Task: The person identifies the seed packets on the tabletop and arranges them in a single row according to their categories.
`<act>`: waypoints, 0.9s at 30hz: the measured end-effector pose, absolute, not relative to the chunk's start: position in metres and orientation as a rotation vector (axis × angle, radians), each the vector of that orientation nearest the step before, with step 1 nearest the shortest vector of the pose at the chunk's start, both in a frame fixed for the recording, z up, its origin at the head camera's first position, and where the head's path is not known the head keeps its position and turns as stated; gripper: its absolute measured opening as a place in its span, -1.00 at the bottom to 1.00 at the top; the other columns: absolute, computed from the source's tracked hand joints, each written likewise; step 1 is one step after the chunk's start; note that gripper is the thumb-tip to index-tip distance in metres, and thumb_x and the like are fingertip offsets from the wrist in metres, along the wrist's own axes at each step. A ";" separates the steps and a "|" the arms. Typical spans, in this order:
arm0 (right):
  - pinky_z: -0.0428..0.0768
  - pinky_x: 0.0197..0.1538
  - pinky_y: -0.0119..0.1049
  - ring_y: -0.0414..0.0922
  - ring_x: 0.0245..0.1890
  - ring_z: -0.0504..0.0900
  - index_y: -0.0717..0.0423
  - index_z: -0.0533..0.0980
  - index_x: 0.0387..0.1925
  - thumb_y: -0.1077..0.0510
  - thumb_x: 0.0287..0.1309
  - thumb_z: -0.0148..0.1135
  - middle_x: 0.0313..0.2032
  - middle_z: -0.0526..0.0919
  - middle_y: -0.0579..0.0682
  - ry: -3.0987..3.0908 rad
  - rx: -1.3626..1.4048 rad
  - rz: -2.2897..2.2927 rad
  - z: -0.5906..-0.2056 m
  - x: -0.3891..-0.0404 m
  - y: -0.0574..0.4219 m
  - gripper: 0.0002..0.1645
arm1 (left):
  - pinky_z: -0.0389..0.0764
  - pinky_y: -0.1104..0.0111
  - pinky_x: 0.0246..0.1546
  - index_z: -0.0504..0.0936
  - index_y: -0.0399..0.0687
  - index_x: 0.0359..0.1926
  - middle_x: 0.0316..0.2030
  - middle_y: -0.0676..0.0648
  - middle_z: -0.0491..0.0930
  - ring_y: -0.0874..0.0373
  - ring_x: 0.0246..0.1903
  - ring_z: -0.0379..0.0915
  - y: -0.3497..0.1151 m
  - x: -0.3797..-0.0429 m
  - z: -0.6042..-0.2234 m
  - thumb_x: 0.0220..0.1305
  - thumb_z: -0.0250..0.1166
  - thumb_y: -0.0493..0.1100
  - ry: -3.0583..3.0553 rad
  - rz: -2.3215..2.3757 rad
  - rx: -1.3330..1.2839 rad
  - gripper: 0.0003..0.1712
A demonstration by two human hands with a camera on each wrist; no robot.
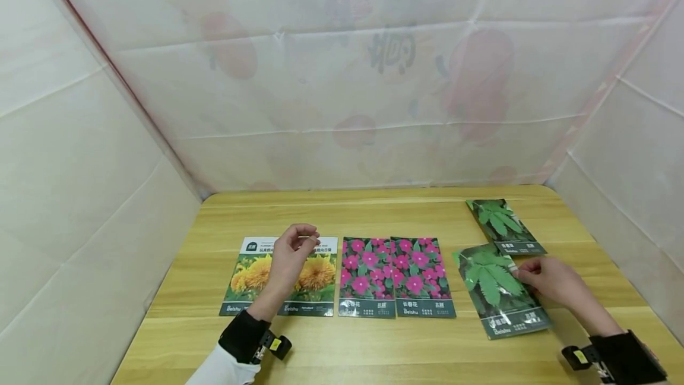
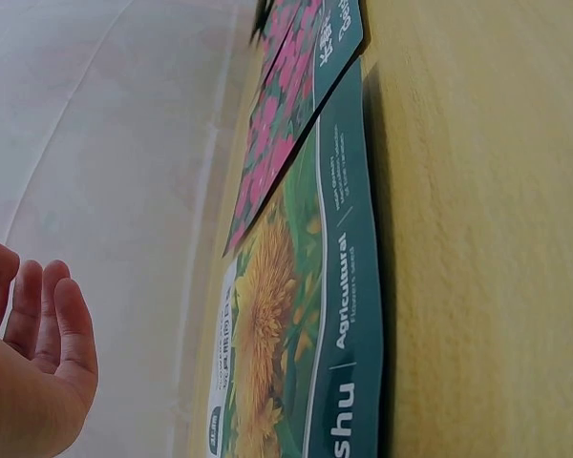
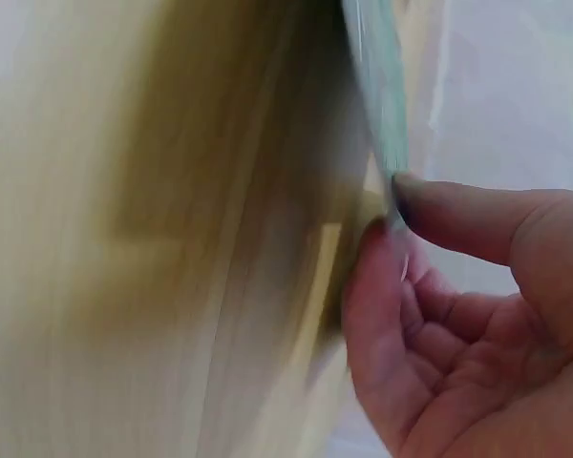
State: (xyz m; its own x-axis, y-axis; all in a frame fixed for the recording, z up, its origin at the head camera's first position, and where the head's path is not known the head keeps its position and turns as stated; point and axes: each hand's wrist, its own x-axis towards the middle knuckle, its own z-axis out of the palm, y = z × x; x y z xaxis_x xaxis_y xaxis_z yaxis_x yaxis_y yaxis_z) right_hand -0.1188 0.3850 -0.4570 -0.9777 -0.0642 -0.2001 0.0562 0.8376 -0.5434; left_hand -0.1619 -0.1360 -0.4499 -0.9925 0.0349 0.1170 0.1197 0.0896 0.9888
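Observation:
Thumb and fingers of my right hand [image 1: 553, 281] pinch the right edge of a green-leaf seed packet [image 1: 494, 296]. In the right wrist view that packet [image 3: 380, 86] is edge-on, raised off the table. A second leaf packet [image 1: 504, 224] lies just behind it, slightly overlapped. My left hand [image 1: 288, 260] hovers over two yellow-flower seed packets [image 1: 248, 281], fingers loosely bent and holding nothing; it hides part of them. Two pink-flower seed packets [image 1: 366, 269] lie side by side between the hands.
The packets are on a wooden table [image 1: 342, 349]. Pale fabric walls [image 1: 320, 94] rise behind the table and at both sides. Each wrist wears a black band with a small camera [image 1: 279, 346].

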 end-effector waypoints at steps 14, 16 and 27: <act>0.70 -0.25 -0.35 -0.22 -0.39 0.58 0.52 0.53 -0.07 0.17 0.57 0.10 -0.32 0.58 0.01 2.479 0.126 -1.425 -0.455 -0.124 0.380 -0.63 | 0.69 0.23 -0.09 0.60 -0.25 0.09 -0.05 -0.23 0.63 -0.18 -0.05 0.62 -0.136 -0.163 -0.450 0.51 0.17 -0.37 -2.263 -2.055 -0.122 -0.79; 0.70 -0.26 -0.34 -0.22 -0.40 0.58 0.51 0.53 -0.08 0.15 0.57 0.10 -0.34 0.58 0.01 2.472 0.128 -1.449 -0.456 -0.125 0.378 -0.62 | 0.69 0.22 -0.09 0.60 -0.25 0.09 -0.05 -0.24 0.63 -0.17 -0.05 0.62 -0.136 -0.163 -0.450 0.51 0.18 -0.38 -2.264 -2.058 -0.119 -0.78; 0.62 -0.36 -0.33 -0.16 -0.43 0.58 0.53 0.58 -0.06 0.14 0.56 0.12 -0.40 0.61 0.02 2.596 0.137 -1.314 -0.468 -0.132 0.371 -0.59 | 0.69 0.22 -0.09 0.60 -0.24 0.10 0.01 -0.41 0.58 -0.17 -0.04 0.62 -0.136 -0.162 -0.453 0.51 0.18 -0.36 -2.279 -2.042 -0.124 -0.78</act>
